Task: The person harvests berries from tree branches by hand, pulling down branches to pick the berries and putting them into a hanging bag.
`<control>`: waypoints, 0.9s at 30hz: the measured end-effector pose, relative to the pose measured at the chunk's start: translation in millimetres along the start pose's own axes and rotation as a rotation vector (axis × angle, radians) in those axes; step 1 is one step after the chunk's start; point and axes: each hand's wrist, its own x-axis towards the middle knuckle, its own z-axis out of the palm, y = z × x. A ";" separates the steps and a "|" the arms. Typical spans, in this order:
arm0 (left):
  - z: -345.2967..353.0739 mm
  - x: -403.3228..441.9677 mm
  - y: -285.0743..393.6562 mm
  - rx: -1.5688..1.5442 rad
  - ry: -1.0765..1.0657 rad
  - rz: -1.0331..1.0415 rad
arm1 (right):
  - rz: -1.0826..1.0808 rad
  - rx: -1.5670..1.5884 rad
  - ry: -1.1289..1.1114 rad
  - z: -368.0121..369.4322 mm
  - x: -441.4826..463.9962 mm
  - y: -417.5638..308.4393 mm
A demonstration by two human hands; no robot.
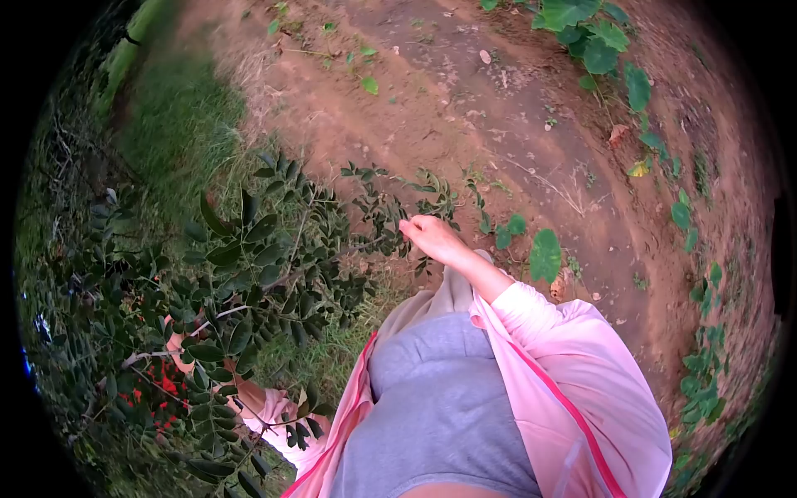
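Observation:
A leafy branch point(311, 270) with small dark green leaflets stretches across the left and middle of the head view. My right hand point(436, 239) is closed at its far end, with fingertips pressed together against a leafy twig point(386, 217). Lower left, my left hand point(176, 344) is partly covered by foliage. Its fingers look curled around a pale woody branch point(220, 314); leaves hide the rest of that grip. Larger leaves point(228, 253) hang between my two hands.
Red patches point(166, 390), perhaps flowers, show through leaves below my left hand. Bare reddish soil point(465, 124) lies ahead, with grass point(183, 116) at the left. Creeping vines with broad leaves point(598, 54) run along the right. One round leaf point(545, 256) stands near my right sleeve.

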 end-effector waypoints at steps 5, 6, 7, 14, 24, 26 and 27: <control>-7.0 -6.0 0.5 0.009 0.037 -0.012 | -0.083 -0.047 0.110 2.7 -9.1 -3.6; -8.2 -6.8 0.9 0.011 0.040 -0.015 | -0.114 -0.054 0.123 2.9 -10.8 -4.7; -10.1 -7.3 0.7 0.012 0.048 -0.018 | -0.144 -0.061 0.135 2.6 -12.7 -6.9; -23.7 -15.4 2.0 0.029 0.093 -0.028 | -0.272 -0.355 0.390 -0.2 -23.0 -6.9; -34.4 -31.3 2.1 0.039 0.164 -0.068 | -0.005 0.915 0.091 -140.4 -67.4 -5.3; -38.8 -36.1 1.0 0.045 0.180 -0.066 | -0.039 0.849 0.028 -151.4 -42.0 -11.8; -39.4 -38.2 0.4 0.048 0.189 -0.071 | -0.050 0.818 -0.006 -154.8 -26.8 -14.2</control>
